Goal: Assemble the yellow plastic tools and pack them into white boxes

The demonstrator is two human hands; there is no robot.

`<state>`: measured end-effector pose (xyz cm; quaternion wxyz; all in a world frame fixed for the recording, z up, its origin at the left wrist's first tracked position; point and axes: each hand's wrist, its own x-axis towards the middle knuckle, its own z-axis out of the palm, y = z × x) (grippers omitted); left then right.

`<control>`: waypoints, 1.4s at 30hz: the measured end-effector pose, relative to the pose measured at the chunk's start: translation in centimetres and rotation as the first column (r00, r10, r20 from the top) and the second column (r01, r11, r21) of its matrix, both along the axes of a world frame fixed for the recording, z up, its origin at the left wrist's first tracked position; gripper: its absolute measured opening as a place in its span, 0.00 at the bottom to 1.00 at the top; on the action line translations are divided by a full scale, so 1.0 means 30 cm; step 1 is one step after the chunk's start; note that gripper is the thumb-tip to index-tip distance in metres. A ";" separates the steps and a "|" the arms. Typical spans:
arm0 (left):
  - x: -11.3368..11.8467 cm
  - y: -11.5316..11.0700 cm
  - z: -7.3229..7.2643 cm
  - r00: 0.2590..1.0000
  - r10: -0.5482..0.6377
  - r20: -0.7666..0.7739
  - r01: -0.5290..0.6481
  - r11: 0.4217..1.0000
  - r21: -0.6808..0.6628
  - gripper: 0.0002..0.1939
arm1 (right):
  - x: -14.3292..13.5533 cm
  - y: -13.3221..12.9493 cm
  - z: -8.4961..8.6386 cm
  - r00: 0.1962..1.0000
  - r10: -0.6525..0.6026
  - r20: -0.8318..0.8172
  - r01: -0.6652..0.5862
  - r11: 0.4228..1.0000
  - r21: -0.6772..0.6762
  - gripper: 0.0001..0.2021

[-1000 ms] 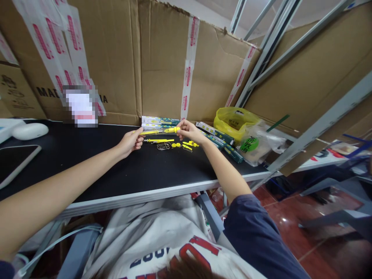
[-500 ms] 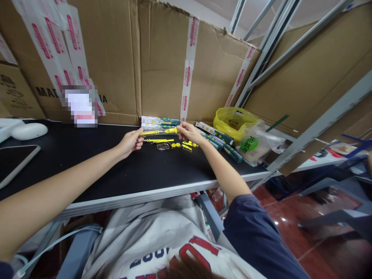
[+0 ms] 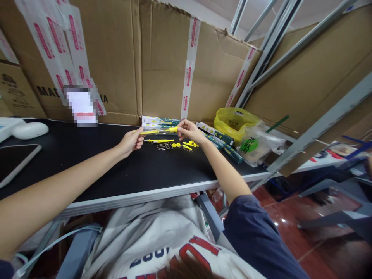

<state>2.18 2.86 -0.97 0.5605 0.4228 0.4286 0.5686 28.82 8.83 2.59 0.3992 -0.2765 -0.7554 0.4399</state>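
Note:
Above the black table, a yellow pen [image 3: 159, 131] with a partly clear barrel is stretched level between my two hands. My left hand [image 3: 130, 142] is closed around its left end. At the yellow right end, the fingers of my right hand [image 3: 188, 131] pinch it. Just below lie yellow rods [image 3: 159, 140], a bundle of wire clips [image 3: 164, 146], small round yellow pieces [image 3: 176, 145] and short yellow parts [image 3: 187, 146]. Slim printed boxes [image 3: 161, 121] rest behind the pen.
More slim green boxes [image 3: 232, 152] lie to the right, beside a yellow plastic bag [image 3: 234, 124] and a clear bag [image 3: 255, 149]. A white mouse [image 3: 30, 131] and a phone-like device [image 3: 17, 162] are at left. Cardboard [image 3: 165, 69] walls the back; a metal post [image 3: 305, 135] stands right.
My right hand has turned slightly at the pen's right end, and its fingers have shifted. The left hand holds its place, and the loose parts lie as before.

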 end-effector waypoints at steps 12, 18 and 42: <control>-0.007 0.009 -0.010 1.000 -0.011 0.004 0.011 1.000 0.002 0.16 | 0.011 0.019 0.002 1.000 -0.006 0.025 0.004 0.997 0.071 0.21; -0.007 0.012 -0.014 1.000 -0.024 -0.002 0.024 1.000 0.010 0.15 | 0.013 0.006 0.010 0.998 -0.007 0.060 0.004 0.998 0.056 0.18; -0.002 0.002 -0.003 1.000 -0.015 -0.002 0.015 1.000 0.016 0.16 | 0.001 -0.025 0.016 0.988 -0.010 0.153 0.014 1.000 -0.023 0.17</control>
